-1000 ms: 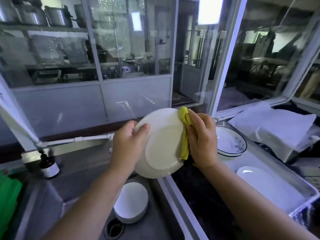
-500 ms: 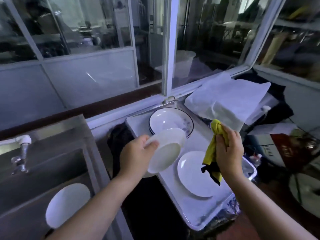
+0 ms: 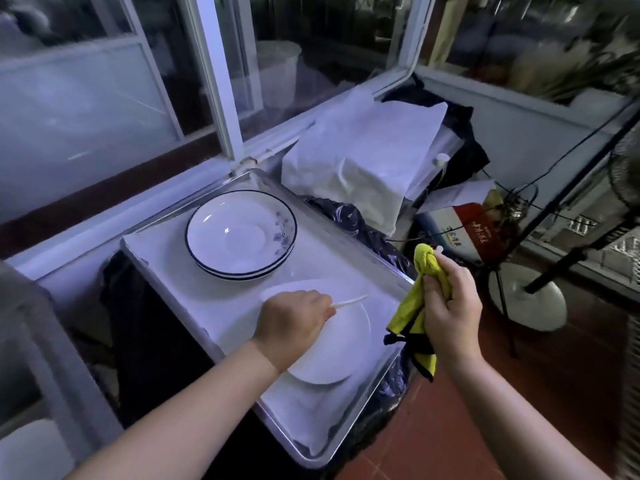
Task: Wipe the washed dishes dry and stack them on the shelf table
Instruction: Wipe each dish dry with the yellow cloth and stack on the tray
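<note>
**White plate held low over the tray**

White and blurred by motion, the plate (image 3: 349, 301) is gripped at its near rim by the left hand (image 3: 292, 318), whose fingers are curled round the edge. The plate is tilted, its far rim raised, and it hangs just above a second white plate (image 3: 339, 351) that lies flat on the near half of the metal tray (image 3: 214, 299). Whether the two plates touch under the hand cannot be told.

The right hand (image 3: 450, 313) is up beside the tray's right edge, apart from the dishes. Its fingers are closed tight round a bunched yellow cloth (image 3: 408, 317), with one knot of fabric sticking out above the thumb and a black-edged tail hanging below the fist, over the tray's rim.

On the far half of the tray two blue-rimmed bowls (image 3: 240, 233) are stacked one inside the other, the top one showing a small blue flower print. They sit well clear of the plates.

Black plastic (image 3: 356, 223) shows along the tray's right side. Behind it lies a heap of white sheeting (image 3: 363, 157), against a pale window frame (image 3: 214, 81). To the right, on red floor tiles (image 3: 433, 427), are a red and blue carton (image 3: 460, 230) and the round base of a stand (image 3: 533, 299).
</note>
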`<state>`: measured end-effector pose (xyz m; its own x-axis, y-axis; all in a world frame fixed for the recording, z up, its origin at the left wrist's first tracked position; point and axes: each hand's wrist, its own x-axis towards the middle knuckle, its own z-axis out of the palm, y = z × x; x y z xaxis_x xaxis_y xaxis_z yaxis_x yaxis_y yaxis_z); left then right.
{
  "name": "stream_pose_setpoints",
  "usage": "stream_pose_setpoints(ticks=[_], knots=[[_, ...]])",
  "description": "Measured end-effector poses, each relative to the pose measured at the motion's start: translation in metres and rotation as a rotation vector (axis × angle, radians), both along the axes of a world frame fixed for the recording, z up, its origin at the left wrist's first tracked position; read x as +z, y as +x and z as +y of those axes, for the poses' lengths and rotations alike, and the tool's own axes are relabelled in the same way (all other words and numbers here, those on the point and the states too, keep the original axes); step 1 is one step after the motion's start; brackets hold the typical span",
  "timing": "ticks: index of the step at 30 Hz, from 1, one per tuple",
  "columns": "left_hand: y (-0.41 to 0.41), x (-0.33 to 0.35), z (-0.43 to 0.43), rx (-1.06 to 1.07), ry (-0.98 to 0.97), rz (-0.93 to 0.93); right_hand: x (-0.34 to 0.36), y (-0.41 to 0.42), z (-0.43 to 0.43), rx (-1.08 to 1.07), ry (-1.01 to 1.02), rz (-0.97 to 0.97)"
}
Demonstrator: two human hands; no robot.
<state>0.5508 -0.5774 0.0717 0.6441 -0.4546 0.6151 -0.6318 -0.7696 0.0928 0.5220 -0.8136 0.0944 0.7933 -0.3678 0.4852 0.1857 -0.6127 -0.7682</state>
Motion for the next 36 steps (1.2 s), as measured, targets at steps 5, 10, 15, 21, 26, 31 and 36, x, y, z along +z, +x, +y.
stream_pose_setpoints(ticks=[5,10,15,21,26,31,36], knots=[[-0.002,-0.027,-0.010,-0.078,0.006,-0.071,-0.009,-0.007,-0.009,-0.020,0.014,0.049],[-0.012,-0.047,-0.007,-0.091,0.061,-0.106,-0.017,-0.005,-0.007,-0.024,0.025,0.059],[-0.021,-0.061,-0.007,-0.137,0.125,-0.100,-0.024,-0.003,-0.004,0.004,0.035,0.065],[-0.033,-0.094,-0.003,-0.221,0.244,0.136,-0.031,0.003,0.002,0.029,0.043,0.063],[-0.033,-0.104,0.001,-0.272,0.266,0.232,-0.034,0.009,0.009,0.065,0.038,0.075],[-0.034,-0.101,0.001,-0.293,0.258,0.310,-0.038,0.010,0.011,0.077,0.055,0.123],[-0.034,-0.104,0.002,-0.276,0.255,0.329,-0.040,0.012,0.013,0.083,0.053,0.131]])
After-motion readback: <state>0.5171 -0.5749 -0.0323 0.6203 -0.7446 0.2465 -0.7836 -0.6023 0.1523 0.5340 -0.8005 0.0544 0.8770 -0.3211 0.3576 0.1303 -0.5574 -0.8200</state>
